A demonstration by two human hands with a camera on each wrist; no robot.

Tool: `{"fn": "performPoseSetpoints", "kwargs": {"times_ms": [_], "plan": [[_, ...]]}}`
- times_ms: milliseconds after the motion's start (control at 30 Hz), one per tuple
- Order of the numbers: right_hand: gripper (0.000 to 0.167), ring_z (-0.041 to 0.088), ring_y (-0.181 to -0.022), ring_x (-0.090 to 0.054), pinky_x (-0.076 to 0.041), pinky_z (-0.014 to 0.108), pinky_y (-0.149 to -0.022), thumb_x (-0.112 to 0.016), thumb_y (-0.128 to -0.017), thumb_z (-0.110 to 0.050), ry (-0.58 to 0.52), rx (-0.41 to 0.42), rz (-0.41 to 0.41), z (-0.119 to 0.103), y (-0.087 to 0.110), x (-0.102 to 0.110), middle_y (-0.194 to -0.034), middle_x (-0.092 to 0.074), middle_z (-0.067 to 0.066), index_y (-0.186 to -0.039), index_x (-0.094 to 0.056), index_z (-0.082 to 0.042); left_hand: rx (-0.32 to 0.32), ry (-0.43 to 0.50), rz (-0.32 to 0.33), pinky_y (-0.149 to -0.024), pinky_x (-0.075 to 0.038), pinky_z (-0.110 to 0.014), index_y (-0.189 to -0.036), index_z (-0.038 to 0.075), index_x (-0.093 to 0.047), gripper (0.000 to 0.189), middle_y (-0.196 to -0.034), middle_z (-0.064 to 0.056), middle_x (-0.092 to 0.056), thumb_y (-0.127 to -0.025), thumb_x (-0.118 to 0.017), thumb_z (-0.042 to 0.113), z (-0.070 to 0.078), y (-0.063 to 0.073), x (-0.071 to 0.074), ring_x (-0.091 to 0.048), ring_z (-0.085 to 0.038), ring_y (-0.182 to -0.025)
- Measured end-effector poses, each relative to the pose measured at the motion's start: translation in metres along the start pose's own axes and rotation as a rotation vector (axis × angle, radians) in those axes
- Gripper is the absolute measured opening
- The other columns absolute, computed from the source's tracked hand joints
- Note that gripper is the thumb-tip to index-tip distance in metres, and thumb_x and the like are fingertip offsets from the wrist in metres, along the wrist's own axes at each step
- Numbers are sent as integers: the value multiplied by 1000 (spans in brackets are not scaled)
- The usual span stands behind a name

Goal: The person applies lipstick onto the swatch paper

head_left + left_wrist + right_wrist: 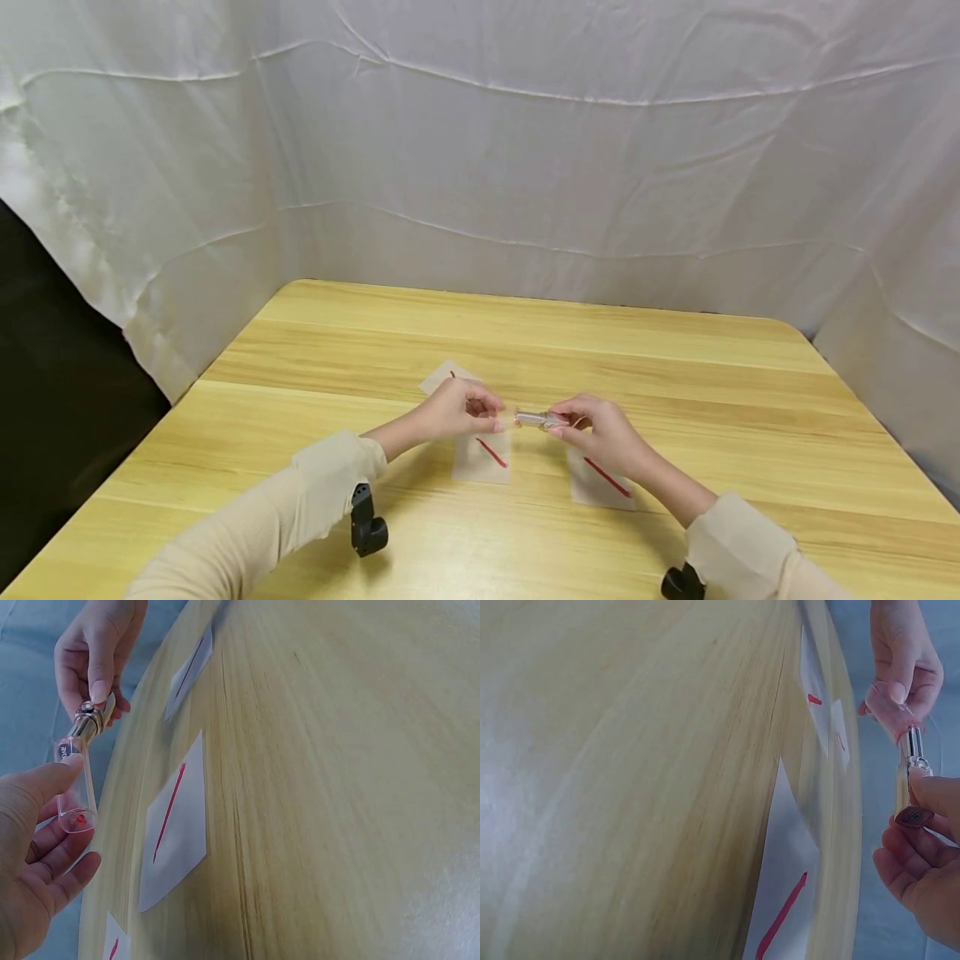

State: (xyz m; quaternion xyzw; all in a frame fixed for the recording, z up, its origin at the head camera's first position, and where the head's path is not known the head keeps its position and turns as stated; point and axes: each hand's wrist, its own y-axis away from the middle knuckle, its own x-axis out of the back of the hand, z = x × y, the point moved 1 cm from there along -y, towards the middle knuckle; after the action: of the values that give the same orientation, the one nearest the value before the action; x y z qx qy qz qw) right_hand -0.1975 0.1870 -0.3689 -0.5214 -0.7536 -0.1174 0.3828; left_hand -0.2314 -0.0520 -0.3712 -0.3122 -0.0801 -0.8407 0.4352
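Note:
Between the two hands, above the table, is a lipstick tube (531, 419) with a shiny silver middle. A clear cap (85, 791) sits around one end of it, with a red spot inside its far end. My left hand (459, 408) pinches the cap between thumb and fingers. The right hand (606, 429) grips the tube's other end, and its dark round base (914, 817) shows below the thumb in the right wrist view. Beneath the hands lie white paper pieces, one (468, 471) near the left hand and another (581, 487) under the right wrist, each with a red line.
A third paper piece (442, 373) lies farther back, partly behind the left hand. The wooden table (375, 333) has rounded back corners, and a pale cloth curtain (525, 167) hangs behind it. Black wrist cameras (367, 525) are strapped over the sleeves.

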Motion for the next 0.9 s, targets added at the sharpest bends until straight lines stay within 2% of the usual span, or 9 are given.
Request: {"fn": "performPoseSetpoints", "kwargs": {"times_ms": [267, 500, 900], "plan": [[21, 9, -79, -57, -52, 22, -68, -67, -84, -10, 27, 9, -7, -5, -2, -2, -94, -66, 8, -102, -68, 0, -13, -14, -2, -67, -51, -15, -95, -2, -70, 21, -85, -8, -66, -81, -72, 12, 4, 2, -2, -55, -4, -71], [22, 5, -76, -55, -52, 22, -67, -66, -84, -10, 49, 41, -31, -5, -3, -6, -89, -65, 5, -103, -68, 2, -11, -4, -9, -67, -51, -15, -97, -2, -70, 22, -85, -8, -65, -82, -70, 15, 6, 3, -4, -53, -3, -70], [28, 5, -79, -54, -54, 24, -70, -63, -87, -9, 20, 41, -66, -9, -4, -6, -93, -65, 8, -110, -64, 7, -22, -3, -2, -66, -51, -14, -95, -1, -70, 20, -88, -9, -66, -83, -70, 15, 7, 2, -8, -53, -3, -71]]}}
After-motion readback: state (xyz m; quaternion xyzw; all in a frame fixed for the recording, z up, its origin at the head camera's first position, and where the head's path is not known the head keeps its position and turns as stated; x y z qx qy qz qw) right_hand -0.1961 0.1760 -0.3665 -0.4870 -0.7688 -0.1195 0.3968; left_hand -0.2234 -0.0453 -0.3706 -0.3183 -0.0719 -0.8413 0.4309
